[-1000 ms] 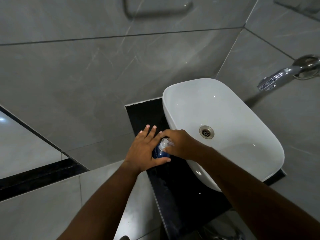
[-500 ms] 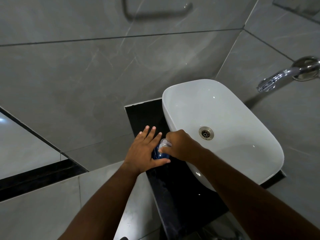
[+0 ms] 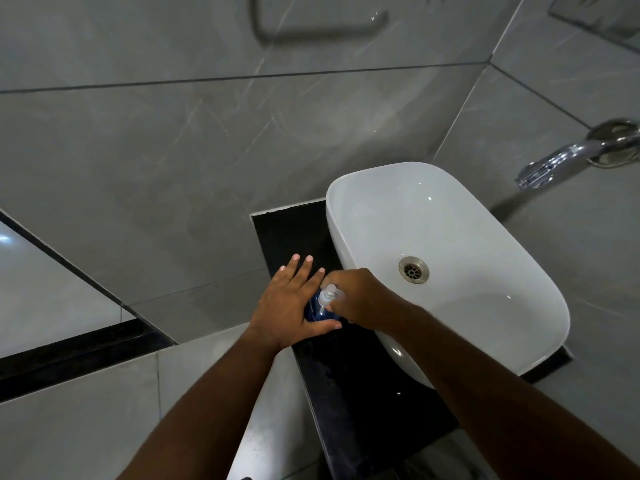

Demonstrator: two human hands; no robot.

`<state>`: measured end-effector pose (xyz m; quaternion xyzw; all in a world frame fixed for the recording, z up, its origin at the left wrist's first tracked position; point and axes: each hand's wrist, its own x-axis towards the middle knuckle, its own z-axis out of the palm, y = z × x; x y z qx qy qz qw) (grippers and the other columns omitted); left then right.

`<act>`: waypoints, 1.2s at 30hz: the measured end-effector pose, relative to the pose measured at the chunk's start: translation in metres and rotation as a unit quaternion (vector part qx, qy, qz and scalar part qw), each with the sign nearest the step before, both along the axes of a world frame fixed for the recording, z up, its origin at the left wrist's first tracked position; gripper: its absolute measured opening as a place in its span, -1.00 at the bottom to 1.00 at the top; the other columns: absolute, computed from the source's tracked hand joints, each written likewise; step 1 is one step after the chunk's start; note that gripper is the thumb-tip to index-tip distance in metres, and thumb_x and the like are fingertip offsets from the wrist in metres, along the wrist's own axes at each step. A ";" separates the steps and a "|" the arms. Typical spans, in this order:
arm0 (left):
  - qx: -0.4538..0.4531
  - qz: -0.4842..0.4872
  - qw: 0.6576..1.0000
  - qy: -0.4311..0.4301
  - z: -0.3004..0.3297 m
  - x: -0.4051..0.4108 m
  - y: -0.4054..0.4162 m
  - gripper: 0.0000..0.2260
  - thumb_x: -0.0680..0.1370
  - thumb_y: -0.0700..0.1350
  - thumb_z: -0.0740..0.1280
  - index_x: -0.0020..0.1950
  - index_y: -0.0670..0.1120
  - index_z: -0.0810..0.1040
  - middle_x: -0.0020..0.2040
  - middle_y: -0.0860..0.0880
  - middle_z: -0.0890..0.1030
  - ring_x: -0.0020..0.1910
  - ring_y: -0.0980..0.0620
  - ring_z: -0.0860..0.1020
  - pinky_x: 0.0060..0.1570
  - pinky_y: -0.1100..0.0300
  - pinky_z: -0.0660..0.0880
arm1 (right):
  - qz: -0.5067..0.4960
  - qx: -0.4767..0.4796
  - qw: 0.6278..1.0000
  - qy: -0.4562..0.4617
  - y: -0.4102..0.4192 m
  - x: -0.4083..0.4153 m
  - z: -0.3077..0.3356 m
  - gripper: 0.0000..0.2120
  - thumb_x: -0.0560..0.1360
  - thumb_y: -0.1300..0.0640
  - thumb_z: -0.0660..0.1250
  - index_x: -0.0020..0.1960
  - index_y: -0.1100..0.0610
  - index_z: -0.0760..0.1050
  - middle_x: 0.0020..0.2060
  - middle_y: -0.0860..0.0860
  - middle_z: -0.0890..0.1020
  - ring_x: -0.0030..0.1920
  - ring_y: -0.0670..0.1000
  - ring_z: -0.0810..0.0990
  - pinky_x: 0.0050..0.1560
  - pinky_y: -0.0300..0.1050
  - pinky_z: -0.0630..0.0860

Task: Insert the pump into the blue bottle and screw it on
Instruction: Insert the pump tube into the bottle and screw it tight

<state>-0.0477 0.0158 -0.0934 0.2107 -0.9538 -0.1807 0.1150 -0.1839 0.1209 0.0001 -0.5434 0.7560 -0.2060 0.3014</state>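
Note:
A blue bottle (image 3: 316,311) stands on the black countertop (image 3: 346,393) just left of the white basin. My left hand (image 3: 291,303) presses against the bottle's left side, thumb under it and fingers stretched out past it. The clear pump (image 3: 328,295) sits on top of the bottle, its head pointing right. My right hand (image 3: 363,299) is closed around the pump's collar from the right. Most of the bottle is hidden between my hands.
A white oval basin (image 3: 485,337) with a metal drain (image 3: 413,269) fills the right of the counter. A chrome tap (image 3: 561,161) juts from the wall at the right. Grey tiled walls surround the counter; a towel bar (image 3: 318,26) hangs high up.
My right hand has shifted slightly around the pump collar, wrist turning a little. The left hand and the bottle have stayed in place.

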 end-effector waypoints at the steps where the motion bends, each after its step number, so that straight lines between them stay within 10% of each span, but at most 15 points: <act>1: -0.002 0.001 1.000 -0.001 0.000 0.000 0.000 -0.11 0.40 0.55 0.10 0.56 0.02 0.14 0.58 -0.06 0.05 0.53 0.01 -0.18 0.44 0.01 -0.20 | -0.009 -0.001 1.000 0.021 -0.001 0.001 -0.001 -0.64 0.46 0.17 0.39 0.22 0.25 0.46 0.10 0.22 0.62 0.10 0.18 0.60 0.08 -0.12 0.48; 20: 0.022 0.002 1.000 0.018 -0.007 -0.002 -0.002 -0.12 0.39 0.56 0.11 0.55 0.06 0.19 0.57 -0.03 0.02 0.53 0.01 -0.18 0.44 -0.03 -0.19 | 0.011 0.024 0.999 0.036 -0.010 0.005 0.000 -0.60 0.49 0.18 0.37 0.28 0.32 0.44 0.17 0.25 0.59 0.16 0.18 0.57 0.24 -0.07 0.44; 26: 0.042 -0.012 0.999 0.010 -0.004 -0.001 -0.006 -0.14 0.36 0.55 0.11 0.51 0.06 0.29 0.59 -0.09 0.08 0.55 -0.03 -0.16 0.48 -0.11 -0.09 | -0.072 -0.026 0.993 0.086 -0.013 0.020 -0.001 -0.79 0.42 0.16 0.39 -0.09 0.32 0.54 -0.21 0.23 0.66 -0.22 0.15 0.63 -0.15 0.00 0.58; 36: 0.049 0.009 0.998 0.034 -0.005 -0.003 0.001 -0.16 0.36 0.56 0.15 0.50 0.10 0.27 0.57 -0.08 0.12 0.53 -0.01 -0.12 0.45 -0.04 -0.12 | 0.048 0.056 0.996 0.050 -0.001 0.001 0.024 -0.49 0.42 0.15 0.42 0.33 0.12 0.39 0.15 0.11 0.62 0.09 0.07 0.62 0.18 -0.01 0.56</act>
